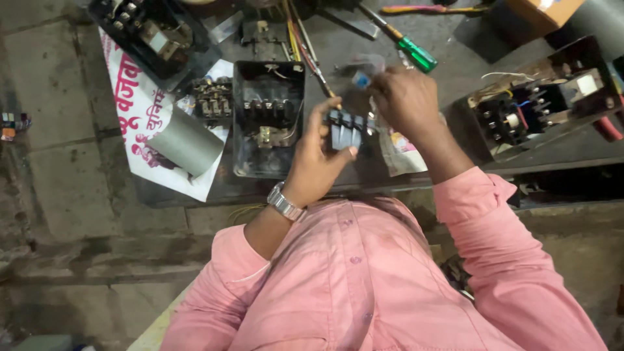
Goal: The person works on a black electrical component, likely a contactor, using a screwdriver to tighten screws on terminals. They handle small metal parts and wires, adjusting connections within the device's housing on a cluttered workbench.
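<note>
A small dark contactor block (344, 128) with a row of grey terminals is gripped in the left hand (316, 162), thumb along its near edge and fingers wrapped round the far side, and is held just above the near part of the dark table (455, 58). The right hand (406, 101) is closed at the block's right end, its fingertips pinched there; what is pinched between them is too small and blurred to be told. A metal wristwatch (285, 203) is worn on the left wrist, and pink shirt sleeves are seen on both arms. Just left of the held block an open black switch box (268, 120) is set on the table, with terminals and wires seen inside it. Beside that box, further left, a smaller black contact assembly (212, 99) is laid on a printed white and pink sheet (140, 123), on which a grey cylinder (187, 142) is also laid on its side. A green-handled screwdriver (413, 52) is placed beyond the right hand, well apart from it. At the right edge of the table a second open box (543, 101) with red and blue wiring is seen tilted.
</note>
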